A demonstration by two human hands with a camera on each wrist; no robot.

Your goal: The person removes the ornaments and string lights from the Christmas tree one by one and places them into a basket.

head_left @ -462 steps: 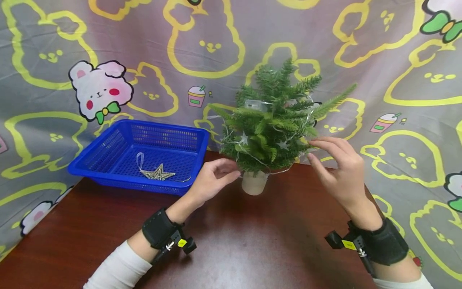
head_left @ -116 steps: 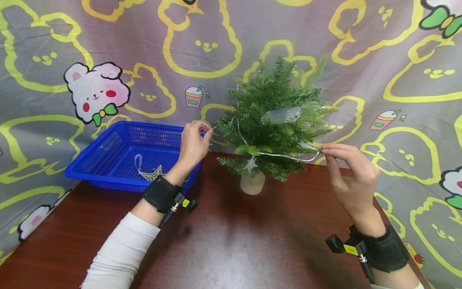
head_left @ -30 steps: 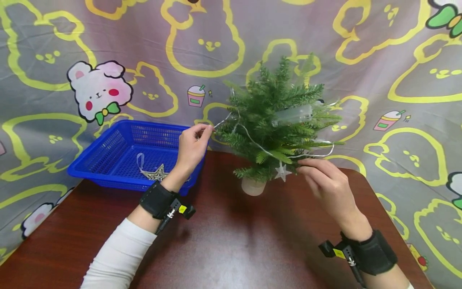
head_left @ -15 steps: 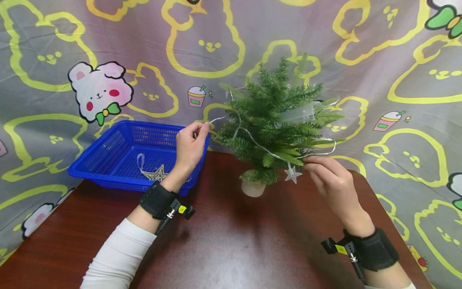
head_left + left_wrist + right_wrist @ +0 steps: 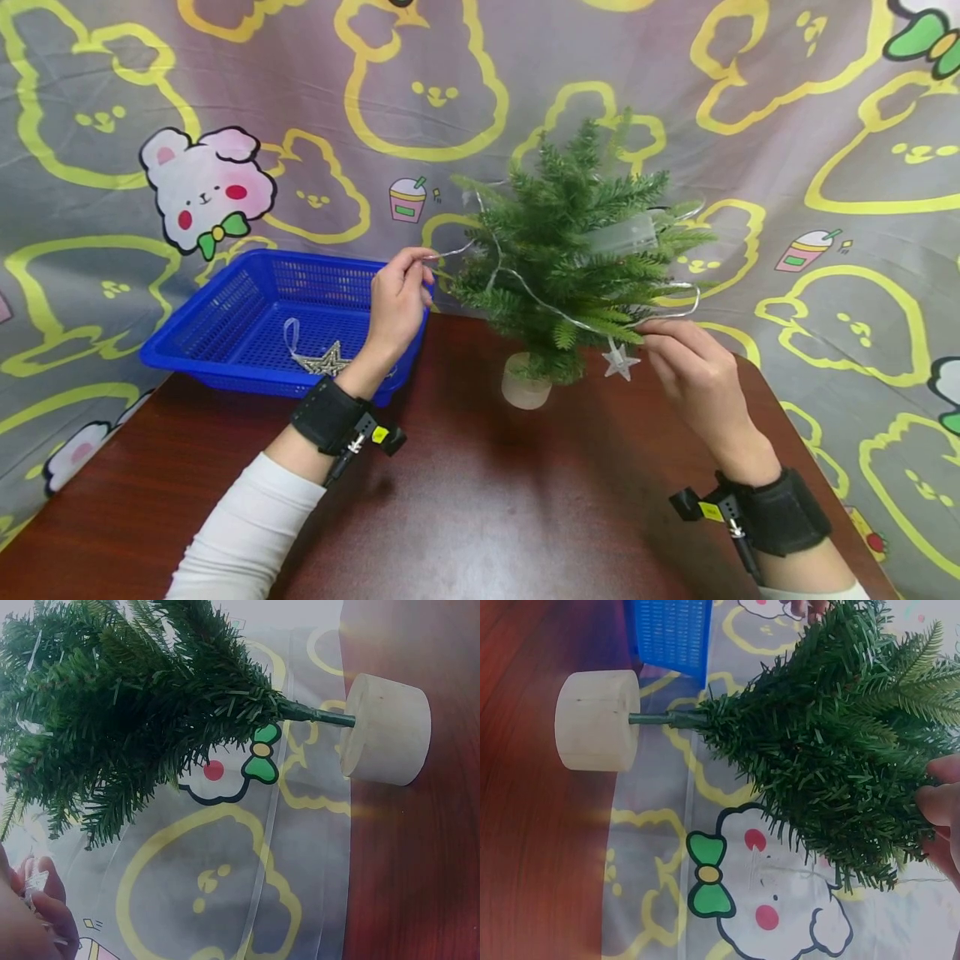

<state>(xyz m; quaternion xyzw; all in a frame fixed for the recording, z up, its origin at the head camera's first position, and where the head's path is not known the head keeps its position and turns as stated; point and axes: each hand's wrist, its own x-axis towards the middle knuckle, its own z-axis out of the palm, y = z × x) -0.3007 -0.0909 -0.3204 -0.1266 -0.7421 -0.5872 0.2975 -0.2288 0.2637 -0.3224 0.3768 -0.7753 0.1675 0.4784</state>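
A small artificial Christmas tree (image 5: 570, 208) stands on its round wooden base (image 5: 525, 387), wound with a clear string of lights (image 5: 536, 302). A clear star (image 5: 618, 362) hangs from the string at the lower right, and a translucent battery box (image 5: 622, 237) sits among the branches. Left of the tree, my left hand (image 5: 399, 300) pinches a stretch of the light string; in the left wrist view its curled fingers (image 5: 56, 904) hold clear, shiny pieces. My right hand (image 5: 693, 375) pinches a low branch tip on the right side, close by the wire and star.
A blue plastic basket (image 5: 202, 367) stands at the left, partly behind my left forearm, with a glittery gold star ornament (image 5: 327, 360) on a ribbon loop inside. The brown table (image 5: 480, 500) ends at a patterned curtain (image 5: 285, 75) close behind the tree.
Over the last second, the battery box, hanging star and lower branch have shifted right as the tree turns, my right hand moving with them. Earlier, the box faced front and my left hand was low beside the base.
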